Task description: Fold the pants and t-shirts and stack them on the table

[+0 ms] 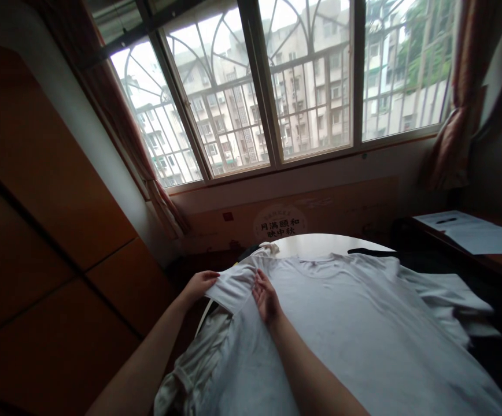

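A white T-shirt (329,323) lies spread over a round white table (312,245), its neckline toward the window. My left hand (201,284) pinches the outer edge of the left sleeve, fingers closed on the cloth. Flat on the shirt near that sleeve's shoulder seam rests my right hand (266,297), fingers stretched out. The right sleeve (463,303) hangs past the table's edge in folds. Beneath the shirt's left side, a crumpled beige-grey cloth (196,352) droops from the table.
Behind the table are a box with Chinese lettering (280,226) and a barred window (307,86). A wooden wardrobe (38,231) stands at the left. On the right, a white sheet (472,231) lies on a dark wooden surface. A black strap (370,252) sits by the collar.
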The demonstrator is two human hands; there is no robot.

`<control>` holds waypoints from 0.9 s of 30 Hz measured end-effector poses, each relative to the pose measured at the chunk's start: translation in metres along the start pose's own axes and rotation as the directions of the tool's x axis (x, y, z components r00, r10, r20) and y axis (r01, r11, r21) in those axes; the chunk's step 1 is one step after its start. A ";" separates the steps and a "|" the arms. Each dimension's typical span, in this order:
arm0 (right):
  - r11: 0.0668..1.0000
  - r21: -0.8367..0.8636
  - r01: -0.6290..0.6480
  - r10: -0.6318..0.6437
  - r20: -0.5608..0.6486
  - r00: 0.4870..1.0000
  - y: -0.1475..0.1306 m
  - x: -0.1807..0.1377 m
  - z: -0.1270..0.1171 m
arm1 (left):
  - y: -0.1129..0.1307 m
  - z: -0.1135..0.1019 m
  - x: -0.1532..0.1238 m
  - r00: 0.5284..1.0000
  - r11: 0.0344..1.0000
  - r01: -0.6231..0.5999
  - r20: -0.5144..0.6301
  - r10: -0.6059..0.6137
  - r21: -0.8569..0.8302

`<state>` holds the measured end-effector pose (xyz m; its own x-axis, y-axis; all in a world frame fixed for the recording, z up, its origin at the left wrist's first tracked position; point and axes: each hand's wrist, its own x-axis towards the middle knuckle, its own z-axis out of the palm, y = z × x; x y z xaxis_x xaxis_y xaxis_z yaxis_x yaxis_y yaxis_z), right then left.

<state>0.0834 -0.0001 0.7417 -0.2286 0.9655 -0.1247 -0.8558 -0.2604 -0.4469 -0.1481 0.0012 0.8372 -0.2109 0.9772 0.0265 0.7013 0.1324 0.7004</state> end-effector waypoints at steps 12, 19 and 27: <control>1.000 0.026 -0.010 0.010 -0.005 1.000 0.002 0.001 0.003 | 0.018 0.028 0.021 0.989 0.898 -0.143 0.017 0.149 0.416; 0.992 0.129 -0.013 0.025 -0.093 0.995 -0.003 0.005 -0.002 | 0.048 0.111 0.037 0.885 0.822 -0.465 0.200 0.421 0.329; 0.992 0.125 -0.022 0.039 -0.139 0.990 0.002 0.012 -0.007 | 0.017 0.108 0.065 0.981 0.925 -0.194 0.039 0.192 0.328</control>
<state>0.0824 0.0115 0.7335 -0.1956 0.9445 -0.2638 -0.9020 -0.2789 -0.3297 -0.0765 0.0850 0.7742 -0.0460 0.9901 0.1327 0.9126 -0.0123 0.4086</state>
